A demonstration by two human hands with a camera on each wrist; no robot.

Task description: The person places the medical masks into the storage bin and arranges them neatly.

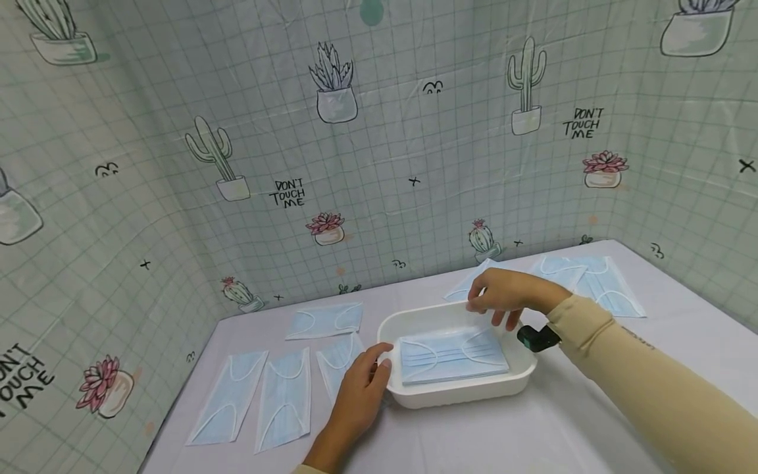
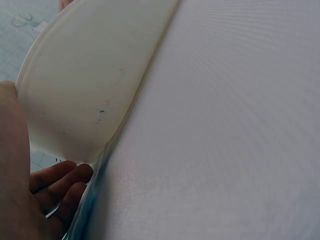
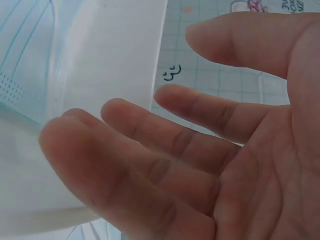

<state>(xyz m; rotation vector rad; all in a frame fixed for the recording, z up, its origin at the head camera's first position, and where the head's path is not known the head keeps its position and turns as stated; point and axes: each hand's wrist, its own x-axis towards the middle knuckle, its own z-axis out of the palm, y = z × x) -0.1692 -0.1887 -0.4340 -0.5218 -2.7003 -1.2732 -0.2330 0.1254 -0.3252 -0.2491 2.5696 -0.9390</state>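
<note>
A white plastic tray (image 1: 462, 392) stands on the table with a stack of light-blue face masks (image 1: 453, 357) lying flat inside, ear loops showing on top. My left hand (image 1: 358, 388) holds the tray's left end, thumb at the rim; in the left wrist view its fingers (image 2: 65, 182) are against the tray's outer wall. Over the tray's far right corner hangs my right hand (image 1: 510, 293), its fingertips dipping past the rim. In the right wrist view the fingers (image 3: 180, 145) are spread, slightly bent, with nothing between them, beside the masks.
Several loose face masks (image 1: 283, 398) lie left of the tray, one mask (image 1: 326, 320) farther back. More masks (image 1: 606, 289) lie behind my right forearm, some overlapping. A cactus-print curtain (image 1: 379, 151) stands behind the pale tablecloth (image 1: 474, 441).
</note>
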